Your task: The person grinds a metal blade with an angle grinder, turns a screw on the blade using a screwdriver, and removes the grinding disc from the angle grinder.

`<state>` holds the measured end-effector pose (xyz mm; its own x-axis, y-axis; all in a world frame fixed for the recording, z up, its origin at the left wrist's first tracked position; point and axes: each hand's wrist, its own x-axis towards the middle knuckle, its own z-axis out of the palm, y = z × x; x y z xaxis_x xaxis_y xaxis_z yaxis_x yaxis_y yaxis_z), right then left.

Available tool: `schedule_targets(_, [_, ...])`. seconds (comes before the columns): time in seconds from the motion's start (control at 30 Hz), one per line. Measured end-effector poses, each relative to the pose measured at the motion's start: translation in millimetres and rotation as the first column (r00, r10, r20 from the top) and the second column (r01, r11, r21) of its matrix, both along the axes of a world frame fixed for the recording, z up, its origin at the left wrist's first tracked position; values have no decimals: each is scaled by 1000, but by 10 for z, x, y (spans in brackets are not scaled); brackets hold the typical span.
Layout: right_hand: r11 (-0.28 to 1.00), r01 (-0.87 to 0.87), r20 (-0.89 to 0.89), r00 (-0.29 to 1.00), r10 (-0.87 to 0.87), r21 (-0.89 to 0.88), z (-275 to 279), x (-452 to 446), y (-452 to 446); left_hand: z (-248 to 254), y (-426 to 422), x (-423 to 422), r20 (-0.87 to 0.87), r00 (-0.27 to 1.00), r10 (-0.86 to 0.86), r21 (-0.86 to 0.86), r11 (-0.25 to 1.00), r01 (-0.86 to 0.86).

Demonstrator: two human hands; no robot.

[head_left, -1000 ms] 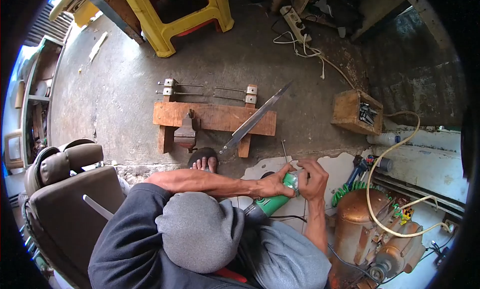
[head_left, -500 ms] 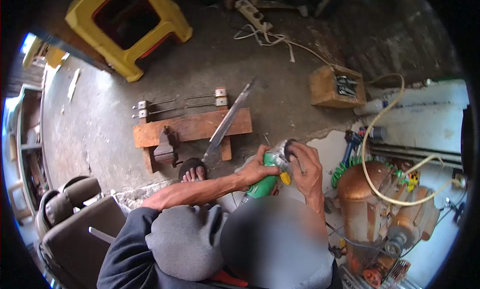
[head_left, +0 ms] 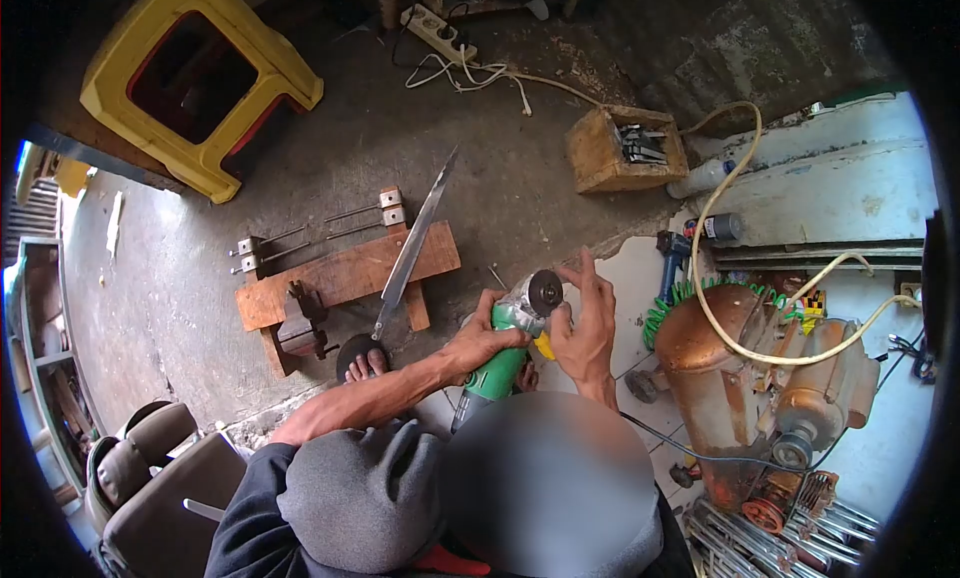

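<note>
My left hand [head_left: 482,344] is wrapped round the green body of an angle grinder [head_left: 491,375], near its silvery head. A dark disc [head_left: 545,291] faces up at the head's end. Just right of the disc, my right hand [head_left: 585,328] has its fingers stretched and apart, with nothing seen in it. Between the two hands, a yellow part [head_left: 544,346] shows on the grinder. A long blade [head_left: 415,248] lies slantwise across a low wooden bench [head_left: 345,274], which carries a vise [head_left: 300,323]. The grinder's rear end is partly hidden by the blurred head shape.
At upper left stands a yellow stool [head_left: 110,83]. A wooden box [head_left: 590,158] holds metal pieces, and a power strip [head_left: 437,33] lies at the back. A rusty compressor tank [head_left: 700,353], a pale hose [head_left: 705,298] and a blue tool [head_left: 672,261] are at right; a folded seat [head_left: 165,498] is at lower left.
My right hand's fingers have moved off the grinder's disc and spread out. My left hand keeps its grip. The whole view has shifted, so things sit farther left.
</note>
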<state>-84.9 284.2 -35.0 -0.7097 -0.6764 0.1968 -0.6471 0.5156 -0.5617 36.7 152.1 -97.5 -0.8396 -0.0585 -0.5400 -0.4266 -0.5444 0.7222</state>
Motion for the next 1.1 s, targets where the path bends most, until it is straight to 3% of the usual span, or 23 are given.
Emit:
schedule_targets(0.03, [1000, 0, -5, 1000, 0, -1, 7, 0, 5, 10, -1, -7, -8, 1000, 12, 10, 1000, -12])
schedule_targets(0.1, [986, -132, 302, 940, 157, -103, 15, 23, 19, 31, -10, -10, -17, 1000, 21, 18, 1000, -21])
schedule_targets(0.13, [986, -132, 300, 941, 158, -105, 7, 21, 0, 41, -19, -10, -8, 1000, 24, 61, 998, -24])
schedule_targets(0.2, [1000, 16, 6, 1000, -16, 19, -5, 25, -16, 39, -6, 4, 1, 1000, 26, 107, 994, -26])
schedule_targets(0.23, [1000, 15, 3, 1000, -15, 17, 4, 24, -6, 22, -5, 1, 0, 1000, 26, 86, 996, -26])
schedule_targets(0.3, [983, -160, 253, 951, 177, -88, 20, 39, 21, 81, -38, -7, -1, 1000, 23, 61, 998, -23])
schedule_targets(0.33, [983, -158, 253, 951, 176, -89, 17, 37, 8, 179, -65, -6, 32, 999, 2, 61, 998, -4])
schedule_targets(0.4, [1000, -8, 108, 994, 10, -16, 9, 25, -24, 199, -67, 3, 64, 998, -19, 63, 998, 15])
schedule_targets(0.53, [988, -127, 269, 952, 148, -93, 36, 45, 2, 171, -38, -14, 28, 999, 20, 36, 999, -21])
schedule_targets(0.6, [999, 34, 120, 992, -32, -20, -4, 39, 1, 226, -32, -16, 42, 999, 21, 59, 998, -24])
schedule_targets(0.63, [999, 40, 118, 992, -38, -20, 4, 48, 19, 238, -32, -11, 42, 999, 21, 73, 997, -24])
schedule_targets(0.7, [985, -121, 232, 962, 147, -122, 16, 56, 31, 193, -41, -23, 37, 999, 16, 83, 996, -19])
schedule_targets(0.83, [999, -35, 77, 996, 35, -6, 3, 59, 28, 99, 8, 5, 8, 1000, 28, 79, 996, -29])
schedule_targets(0.93, [984, -115, 162, 977, 137, -139, -9, 73, 18, 77, -2, 6, 11, 999, 41, 82, 996, -42])
schedule_targets(1.03, [999, -40, 76, 996, 39, 14, 21, 53, 18, 91, 11, 9, 18, 999, 46, 91, 995, -48])
schedule_targets(1.1, [989, -86, 311, 943, 121, -124, 8, 59, 9, 134, -19, 1, 26, 998, 53, 123, 991, -56])
